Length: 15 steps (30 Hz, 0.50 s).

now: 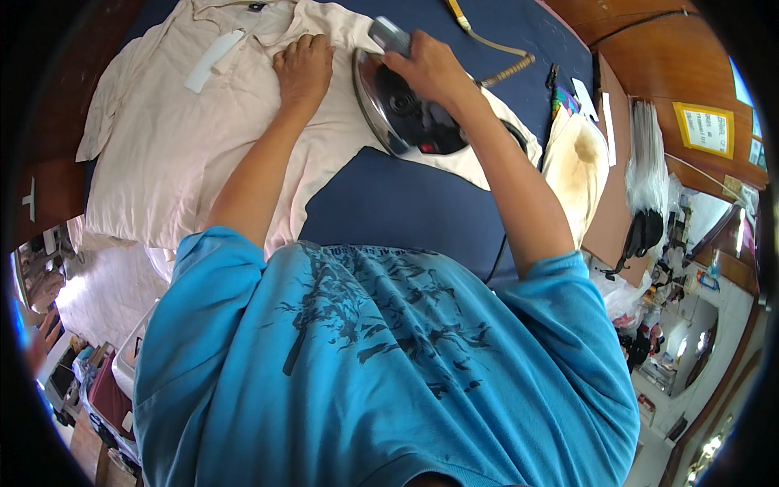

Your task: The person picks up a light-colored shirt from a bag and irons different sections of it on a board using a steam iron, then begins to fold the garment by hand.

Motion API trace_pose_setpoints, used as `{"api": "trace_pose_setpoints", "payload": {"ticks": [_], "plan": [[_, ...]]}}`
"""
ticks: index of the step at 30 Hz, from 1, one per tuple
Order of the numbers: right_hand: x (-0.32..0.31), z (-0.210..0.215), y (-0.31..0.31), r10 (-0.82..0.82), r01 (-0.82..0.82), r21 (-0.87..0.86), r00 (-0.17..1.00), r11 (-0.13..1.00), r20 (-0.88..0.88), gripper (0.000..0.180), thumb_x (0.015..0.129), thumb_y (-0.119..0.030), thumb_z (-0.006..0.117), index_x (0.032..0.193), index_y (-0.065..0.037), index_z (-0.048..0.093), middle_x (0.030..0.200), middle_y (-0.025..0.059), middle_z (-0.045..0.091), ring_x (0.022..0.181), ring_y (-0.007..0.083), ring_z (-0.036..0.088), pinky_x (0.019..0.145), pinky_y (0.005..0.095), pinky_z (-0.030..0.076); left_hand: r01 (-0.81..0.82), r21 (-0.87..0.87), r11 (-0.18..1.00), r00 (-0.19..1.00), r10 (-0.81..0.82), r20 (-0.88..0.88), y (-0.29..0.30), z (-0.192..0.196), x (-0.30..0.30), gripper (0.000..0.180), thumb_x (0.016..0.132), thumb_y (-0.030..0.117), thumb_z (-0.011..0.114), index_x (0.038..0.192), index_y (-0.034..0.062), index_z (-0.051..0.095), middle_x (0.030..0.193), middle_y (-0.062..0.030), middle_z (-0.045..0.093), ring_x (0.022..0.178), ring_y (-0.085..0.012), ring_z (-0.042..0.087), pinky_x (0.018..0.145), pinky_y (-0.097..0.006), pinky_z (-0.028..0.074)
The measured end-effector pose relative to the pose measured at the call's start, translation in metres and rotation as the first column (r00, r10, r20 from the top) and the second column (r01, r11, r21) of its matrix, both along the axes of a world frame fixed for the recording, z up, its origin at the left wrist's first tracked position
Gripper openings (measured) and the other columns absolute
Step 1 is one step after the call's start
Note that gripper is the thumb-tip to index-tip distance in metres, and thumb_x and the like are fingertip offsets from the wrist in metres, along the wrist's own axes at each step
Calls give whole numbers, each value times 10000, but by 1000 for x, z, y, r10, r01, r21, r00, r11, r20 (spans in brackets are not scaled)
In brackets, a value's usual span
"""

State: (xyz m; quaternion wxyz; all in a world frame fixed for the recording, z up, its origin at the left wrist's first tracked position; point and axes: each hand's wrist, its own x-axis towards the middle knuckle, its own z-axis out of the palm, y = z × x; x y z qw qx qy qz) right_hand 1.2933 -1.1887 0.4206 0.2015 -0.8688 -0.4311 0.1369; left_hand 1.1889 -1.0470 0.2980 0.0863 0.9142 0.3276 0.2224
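My left hand lay flat and open on the cream shirt, pressing the cloth smooth near the collar. My right hand was closed tight around the handle of the iron, which was tipped up so its shiny bottom showed. The shirt was spread on the dark blue surface, with one sleeve under the iron. I think the good way was to keep the cloth pulled flat, set the iron down gently, and keep my left fingers well away from the hot plate. The cord trailed off behind.
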Motion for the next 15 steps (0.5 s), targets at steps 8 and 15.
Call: {"api": "trace_pose_setpoints", "payload": {"ticks": [8,15], "plan": [[48,-20,57,9,-19,138,997,990,72,398,771,-289,610,894,86,549,836,265,595,828,383,601,695,412,468,21,-44,999,990,-14,138,-1,-2,2,187,868,271,501,942,117,577,987,-39,573,964,-238,527,863,-391,347],[-4,6,3,16,-17,-28,999,999,-33,494,734,-354,602,922,99,541,890,314,589,886,429,578,780,426,466,23,-107,994,986,-5,165,1,-1,-4,155,848,252,526,883,108,571,946,-38,562,949,-225,530,862,-381,346]]}}
